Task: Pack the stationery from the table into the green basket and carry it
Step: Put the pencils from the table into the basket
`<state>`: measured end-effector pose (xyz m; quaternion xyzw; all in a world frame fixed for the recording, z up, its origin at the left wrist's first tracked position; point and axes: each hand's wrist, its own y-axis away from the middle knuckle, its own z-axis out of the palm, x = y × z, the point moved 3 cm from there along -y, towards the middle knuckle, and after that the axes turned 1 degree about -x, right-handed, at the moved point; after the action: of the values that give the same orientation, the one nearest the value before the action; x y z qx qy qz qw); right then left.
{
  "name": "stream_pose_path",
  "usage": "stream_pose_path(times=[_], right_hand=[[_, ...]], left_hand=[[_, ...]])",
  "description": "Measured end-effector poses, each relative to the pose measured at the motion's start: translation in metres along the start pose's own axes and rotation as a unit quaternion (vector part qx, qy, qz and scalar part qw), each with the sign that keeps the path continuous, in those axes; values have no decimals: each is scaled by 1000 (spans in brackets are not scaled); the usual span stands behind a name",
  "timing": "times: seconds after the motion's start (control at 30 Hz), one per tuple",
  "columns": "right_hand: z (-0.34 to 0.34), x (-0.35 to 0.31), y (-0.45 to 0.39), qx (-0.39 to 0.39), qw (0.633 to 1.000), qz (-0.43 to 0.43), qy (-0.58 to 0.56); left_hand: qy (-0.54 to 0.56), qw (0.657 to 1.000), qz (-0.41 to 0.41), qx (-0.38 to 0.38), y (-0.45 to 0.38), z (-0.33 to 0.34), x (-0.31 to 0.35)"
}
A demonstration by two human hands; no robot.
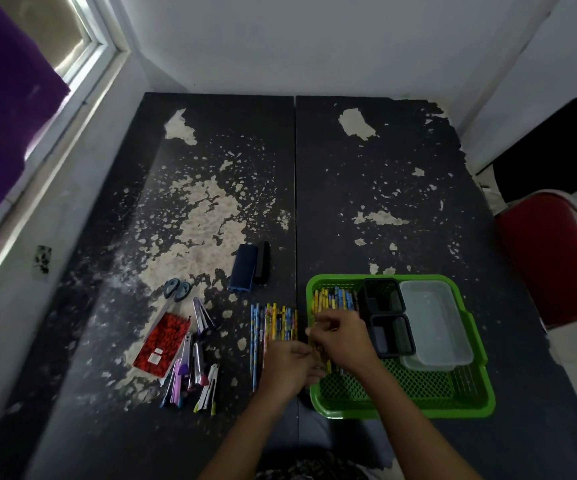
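Nearest the camera, the two forearms reach up from the bottom edge and meet over the basket's left rim. Going from the left: a red notebook (pixel 162 344) lies beside scissors (pixel 176 290) and a loose heap of pens (pixel 190 372), then a dark blue case (pixel 244 267) further back, then a row of pencils (pixel 273 325) still on the black table (pixel 384 188). The left hand (pixel 289 363) sits just at the basket's edge, fingers curled toward a bundle of pencils; whether it truly grips them is hard to tell through the blur. The right hand (pixel 344 337), fingers bent, seems to pinch the same bundle over the green basket (pixel 467 403), where more pencils already lie in the left part, next to a black organiser (pixel 385 315) and a clear tub (pixel 434 320). To do this well, I would lay the bundle parallel to those already inside, tips aligned, and let go low so none roll through the mesh side or bounce back out.
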<state>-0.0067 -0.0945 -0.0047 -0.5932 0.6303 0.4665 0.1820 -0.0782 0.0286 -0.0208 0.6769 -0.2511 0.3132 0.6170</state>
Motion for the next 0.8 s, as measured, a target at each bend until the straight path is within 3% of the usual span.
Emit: stream_pose_path(times=[0.13, 0.3, 0.5, 0.8], right_hand=[[-7, 12, -12, 59, 997, 40, -12], [-17, 18, -24, 77, 996, 25, 31], [-14, 31, -7, 53, 997, 12, 46], [-27, 39, 8, 51, 998, 33, 7]], left_hand=[[-2, 999, 37, 35, -1, -5, 1], [-152, 958, 74, 232, -4, -57, -15], [-301, 930, 11, 210, -21, -83, -45], [-314, 926, 7, 210, -29, -82, -46]])
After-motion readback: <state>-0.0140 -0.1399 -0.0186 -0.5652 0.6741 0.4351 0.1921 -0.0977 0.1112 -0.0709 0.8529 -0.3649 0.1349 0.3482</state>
